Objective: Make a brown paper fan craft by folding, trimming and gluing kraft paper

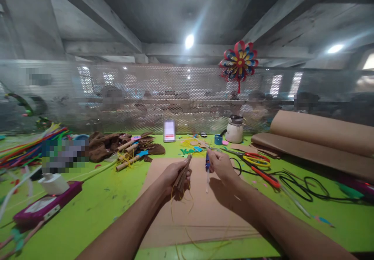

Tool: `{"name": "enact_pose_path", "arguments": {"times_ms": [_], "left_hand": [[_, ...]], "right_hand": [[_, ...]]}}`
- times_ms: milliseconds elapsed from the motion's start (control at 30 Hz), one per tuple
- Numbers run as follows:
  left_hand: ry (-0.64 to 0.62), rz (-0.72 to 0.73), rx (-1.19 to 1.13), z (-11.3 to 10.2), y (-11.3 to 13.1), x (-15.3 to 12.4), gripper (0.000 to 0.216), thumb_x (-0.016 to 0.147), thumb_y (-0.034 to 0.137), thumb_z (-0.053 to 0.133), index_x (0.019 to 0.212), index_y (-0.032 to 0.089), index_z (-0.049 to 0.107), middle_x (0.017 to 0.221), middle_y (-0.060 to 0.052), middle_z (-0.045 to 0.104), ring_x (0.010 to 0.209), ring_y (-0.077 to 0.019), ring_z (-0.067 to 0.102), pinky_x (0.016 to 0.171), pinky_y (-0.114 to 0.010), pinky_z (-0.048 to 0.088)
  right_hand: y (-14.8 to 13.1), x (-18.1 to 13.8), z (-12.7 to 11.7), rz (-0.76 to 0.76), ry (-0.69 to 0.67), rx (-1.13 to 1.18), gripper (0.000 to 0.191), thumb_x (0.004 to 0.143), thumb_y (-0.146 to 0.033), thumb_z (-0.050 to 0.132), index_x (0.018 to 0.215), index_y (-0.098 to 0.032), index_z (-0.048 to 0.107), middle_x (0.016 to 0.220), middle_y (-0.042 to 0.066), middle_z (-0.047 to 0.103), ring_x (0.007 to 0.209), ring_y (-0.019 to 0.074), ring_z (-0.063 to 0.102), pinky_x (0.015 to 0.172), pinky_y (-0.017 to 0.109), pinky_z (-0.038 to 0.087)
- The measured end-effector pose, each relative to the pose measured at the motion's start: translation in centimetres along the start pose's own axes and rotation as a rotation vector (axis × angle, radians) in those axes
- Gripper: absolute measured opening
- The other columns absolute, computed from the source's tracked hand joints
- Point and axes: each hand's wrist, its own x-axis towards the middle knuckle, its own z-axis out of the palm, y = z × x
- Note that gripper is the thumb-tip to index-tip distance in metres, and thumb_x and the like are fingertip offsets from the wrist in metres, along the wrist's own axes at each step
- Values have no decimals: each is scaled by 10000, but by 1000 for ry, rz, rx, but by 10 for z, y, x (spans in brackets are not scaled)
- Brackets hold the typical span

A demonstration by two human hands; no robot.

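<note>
My left hand (173,174) is closed around a folded strip of brown paper (182,176), held over a flat brown sheet (166,221). Thin yellow strands (187,229) dangle from below that hand toward the table's front. To its right, my right hand (222,167) grips a blue glue gun (207,161), mostly covered by the fingers. A pale glue stick (207,182) sticks out of it, pointing down. The two hands are apart.
Rolled paper tubes (128,161) and crumpled brown paper (106,145) lie left. A purple power strip (48,205) sits front left. Right are scissors (264,174), a black cord (304,186) and large brown paper (318,143). A phone (169,131) and white pot (234,130) stand behind.
</note>
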Motion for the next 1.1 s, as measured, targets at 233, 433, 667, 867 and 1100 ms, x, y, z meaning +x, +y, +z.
{"name": "enact_pose_path", "arguments": {"times_ms": [233, 433, 667, 867, 1100], "left_hand": [[5, 21, 4, 0, 2, 1, 304, 896, 346, 500, 677, 136, 515, 551, 3, 512, 430, -94, 516, 434, -192, 439], [8, -2, -32, 0, 3, 0, 279, 904, 327, 493, 709, 130, 528, 559, -2, 522, 429, -86, 514, 429, -178, 434], [37, 4, -43, 0, 4, -1, 235, 893, 296, 512, 723, 136, 531, 554, -11, 542, 421, -96, 521, 427, -192, 455], [17, 49, -57, 5, 5, -5, 242, 903, 291, 496, 727, 132, 544, 583, -25, 562, 465, -103, 543, 441, -192, 465], [-154, 50, -37, 26, 3, -17, 299, 911, 295, 470, 695, 118, 576, 608, -47, 564, 547, -123, 565, 508, -197, 459]], "right_hand": [[-13, -1, -2, 38, -39, 49, 294, 667, -442, 693, 708, -172, 582, 524, -25, 565, 475, 132, 539, 457, 240, 427], [-18, 0, -7, 84, -19, 86, 346, 709, -499, 671, 665, -162, 607, 422, -51, 489, 375, 106, 468, 378, 217, 381], [-26, 4, -14, 25, 78, 65, 499, 799, -545, 557, 459, -188, 475, 386, -30, 466, 337, 85, 409, 365, 217, 360], [-23, 9, -17, -94, 67, -23, 239, 665, -345, 703, 836, -179, 687, 872, 55, 651, 759, 174, 590, 680, 299, 493], [-25, 0, -9, -89, -209, -14, 246, 789, -353, 632, 956, -188, 705, 947, 73, 677, 846, 197, 597, 727, 329, 488]]}}
